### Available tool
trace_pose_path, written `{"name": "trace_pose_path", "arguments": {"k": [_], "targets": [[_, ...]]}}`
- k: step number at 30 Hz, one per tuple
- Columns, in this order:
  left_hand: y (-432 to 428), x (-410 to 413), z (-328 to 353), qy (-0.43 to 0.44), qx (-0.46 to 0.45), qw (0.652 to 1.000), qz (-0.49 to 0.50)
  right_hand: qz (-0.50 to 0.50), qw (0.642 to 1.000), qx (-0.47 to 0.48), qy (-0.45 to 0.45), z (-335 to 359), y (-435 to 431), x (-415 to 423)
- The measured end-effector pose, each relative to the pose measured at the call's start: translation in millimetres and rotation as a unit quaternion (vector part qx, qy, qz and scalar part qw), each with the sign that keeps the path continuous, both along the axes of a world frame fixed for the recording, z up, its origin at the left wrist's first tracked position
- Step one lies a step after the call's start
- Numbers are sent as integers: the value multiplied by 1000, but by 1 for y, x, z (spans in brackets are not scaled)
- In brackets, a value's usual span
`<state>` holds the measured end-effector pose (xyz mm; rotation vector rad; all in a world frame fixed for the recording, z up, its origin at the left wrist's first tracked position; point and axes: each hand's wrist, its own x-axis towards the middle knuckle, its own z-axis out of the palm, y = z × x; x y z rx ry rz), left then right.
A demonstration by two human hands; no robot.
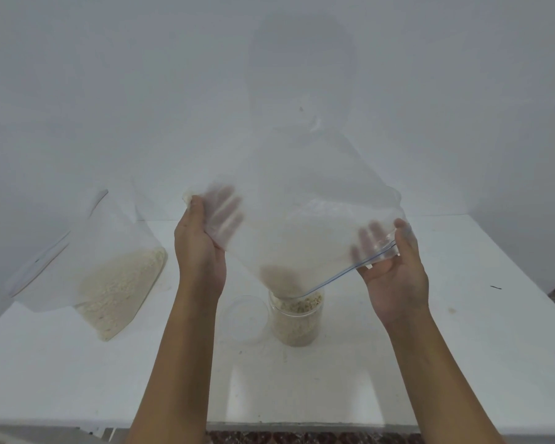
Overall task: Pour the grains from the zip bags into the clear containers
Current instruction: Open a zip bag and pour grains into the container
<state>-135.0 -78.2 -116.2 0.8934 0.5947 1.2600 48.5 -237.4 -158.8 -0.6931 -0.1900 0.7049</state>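
table (462, 315): white
held zip bag (302, 200): clear, blue seal line
grains (297, 307): beige
second bag (109, 267), left of held bag: clear, cream grains

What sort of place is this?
Probably a plain room at home, not a lab: a bare white wall, a simple white table, a zip bag tipped into a clear container, patterned flooring below.

Soft, even light is given from behind the camera; a large faint shadow (302, 68) is thrown on the wall (109, 91). The desk (462, 331) edges are curved by the lens, and slight haze is seen.
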Motion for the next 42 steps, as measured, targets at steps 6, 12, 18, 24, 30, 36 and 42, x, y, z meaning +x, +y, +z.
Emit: {"name": "trace_pose_path", "arguments": {"k": [6, 12, 18, 24, 30, 36, 42], "targets": [[-1, 2, 0, 8, 3, 1000, -5, -11, 1000, -4, -1, 0, -3, 2], [-3, 4, 1, 6, -4, 1000, -14, -20, 1000, -4, -3, 2, -5, 4], [-3, 2, 7, 0, 0, 1000, -14, -20, 1000, -1, -2, 5, -3, 2], [-4, 2, 16, -1, 3, 1000, -10, -19, 1000, 9, -5, 10, -3, 0], [-3, 3, 20, -5, 4, 1000, -13, -24, 1000, 12, -8, 15, -3, 0], [-3, 5, 24, -15, 1, 1000, -23, -31, 999, 10, -13, 20, -5, 2], [-3, 7, 27, -18, -2, 1000, -22, -37, 999, 14, -28, 27, -6, 3]]}}
